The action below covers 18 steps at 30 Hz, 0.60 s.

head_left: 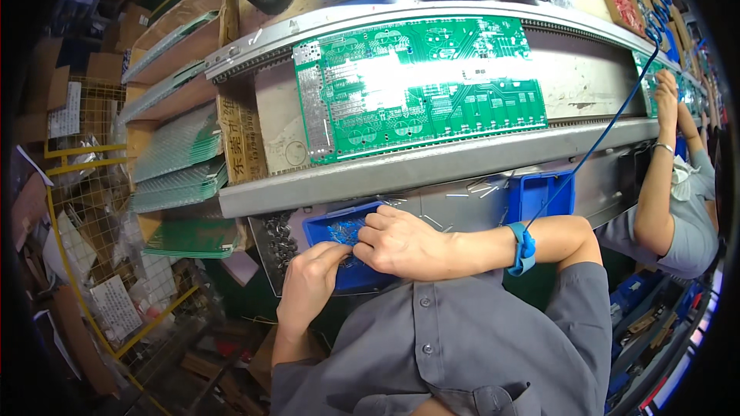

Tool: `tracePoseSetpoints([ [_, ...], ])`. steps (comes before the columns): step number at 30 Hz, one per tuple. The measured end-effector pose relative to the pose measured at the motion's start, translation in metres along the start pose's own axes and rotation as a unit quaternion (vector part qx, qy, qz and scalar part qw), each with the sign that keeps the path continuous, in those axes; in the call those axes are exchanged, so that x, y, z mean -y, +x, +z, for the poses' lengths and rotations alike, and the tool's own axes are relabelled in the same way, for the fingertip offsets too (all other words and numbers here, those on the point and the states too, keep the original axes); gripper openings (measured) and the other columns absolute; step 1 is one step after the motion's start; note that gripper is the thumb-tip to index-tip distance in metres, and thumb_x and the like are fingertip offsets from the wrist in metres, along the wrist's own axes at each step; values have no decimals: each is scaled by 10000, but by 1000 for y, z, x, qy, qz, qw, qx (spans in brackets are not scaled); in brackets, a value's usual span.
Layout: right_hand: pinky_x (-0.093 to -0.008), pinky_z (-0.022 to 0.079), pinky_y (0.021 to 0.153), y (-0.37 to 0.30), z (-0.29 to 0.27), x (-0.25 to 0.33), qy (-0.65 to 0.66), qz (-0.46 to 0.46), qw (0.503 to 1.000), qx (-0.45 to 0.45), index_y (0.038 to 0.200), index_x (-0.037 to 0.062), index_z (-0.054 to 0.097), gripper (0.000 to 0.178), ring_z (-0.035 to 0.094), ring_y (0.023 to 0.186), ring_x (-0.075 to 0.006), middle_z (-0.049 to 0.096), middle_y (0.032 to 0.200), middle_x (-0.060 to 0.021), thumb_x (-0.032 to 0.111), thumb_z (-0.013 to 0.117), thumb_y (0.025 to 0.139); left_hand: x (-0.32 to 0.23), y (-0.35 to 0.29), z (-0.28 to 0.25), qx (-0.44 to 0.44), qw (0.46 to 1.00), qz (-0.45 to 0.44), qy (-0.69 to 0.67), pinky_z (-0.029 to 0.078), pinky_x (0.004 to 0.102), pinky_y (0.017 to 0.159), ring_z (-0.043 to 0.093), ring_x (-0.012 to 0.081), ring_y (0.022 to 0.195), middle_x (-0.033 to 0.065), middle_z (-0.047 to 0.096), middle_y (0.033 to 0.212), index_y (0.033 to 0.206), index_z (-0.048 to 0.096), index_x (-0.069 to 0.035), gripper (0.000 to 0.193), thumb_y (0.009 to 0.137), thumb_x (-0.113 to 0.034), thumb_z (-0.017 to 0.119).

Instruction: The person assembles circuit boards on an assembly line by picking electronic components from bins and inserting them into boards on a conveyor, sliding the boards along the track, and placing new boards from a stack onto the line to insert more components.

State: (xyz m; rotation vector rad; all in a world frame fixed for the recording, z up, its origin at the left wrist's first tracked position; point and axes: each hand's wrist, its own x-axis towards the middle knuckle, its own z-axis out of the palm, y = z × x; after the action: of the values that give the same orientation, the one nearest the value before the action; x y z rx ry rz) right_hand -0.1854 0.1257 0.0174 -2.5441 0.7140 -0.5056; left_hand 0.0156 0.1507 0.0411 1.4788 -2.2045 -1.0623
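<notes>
Both hands are together over a blue bin that holds small blue leaded parts. The fingers of my left hand pinch together at the bin's near left side. My right hand reaches in from the right, fingers curled down beside the left fingertips. Whatever lies between the fingers of either hand is too small or hidden to make out. Beyond the hands, a large green circuit board lies between two metal conveyor rails. A blue wrist strap with a cord circles my right wrist.
A second blue bin stands to the right, with loose thin pieces beside it. Dark metal parts lie left of the hands. Green boards fill a cardboard rack. Another person's arm works at far right.
</notes>
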Motion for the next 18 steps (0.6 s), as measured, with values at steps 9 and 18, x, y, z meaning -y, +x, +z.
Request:
tracePoseSetpoints([
  [9, -307, 386, 714, -4, 2, 1, 30, -8, 999, -17, 819, 70, 569, 129, 518, 774, -184, 503, 732, -33, 152, 575, 719, 1, 0, -1, -7, 1000, -6, -10, 530, 355, 652, 658, 325, 743, 184, 653, 822, 872, 648, 52, 119, 772, 79, 589],
  [18, -322, 368, 736, -5, 7, -1, 31, -43, 998, 39, 736, 90, 605, 69, 538, 783, -186, 538, 721, -23, 153, 588, 713, -6, 18, -17, -102, 994, -13, -38, 470, 292, 632, 606, 227, 698, 115, 591, 750, 772, 622, 32, 111, 708, 122, 615],
])
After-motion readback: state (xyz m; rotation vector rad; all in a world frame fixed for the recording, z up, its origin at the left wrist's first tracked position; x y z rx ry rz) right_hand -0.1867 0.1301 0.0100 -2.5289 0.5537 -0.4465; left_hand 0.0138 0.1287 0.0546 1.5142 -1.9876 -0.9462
